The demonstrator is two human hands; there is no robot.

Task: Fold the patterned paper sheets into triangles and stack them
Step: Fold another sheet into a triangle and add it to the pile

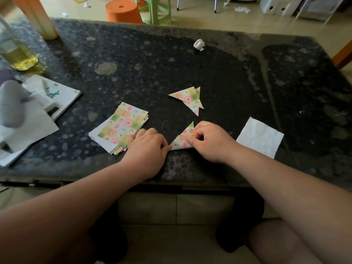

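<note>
On the near middle of the dark speckled surface (171, 73) lies a patterned paper triangle (180, 142), with one point aimed far and its long folded edge running along the near side. The right hand (211, 141) sits on the triangle's right part, fingers curled, with thumb and forefinger pinched together on the paper. The left hand (146, 147) is just to the left, knuckles up and fingers bent down. Its thumb tip touches the triangle's left corner, but I cannot tell whether it grips anything or only presses. That hand also covers the near right corner of the stack of unfolded sheets (122, 126), which lies slightly fanned, pattern side up, on the left.

Farther back, apart from the hands, two finished triangles (188, 98) lie one over the other, slightly askew. A flat white napkin (260, 137) lies to the right of the right hand. A crumpled paper ball (199, 44) sits near the far edge. At the far left stands a bottle of yellow liquid (19, 56), with loose white papers (55, 94) nearer. An orange stool (123, 11) stands on the floor beyond the surface.
</note>
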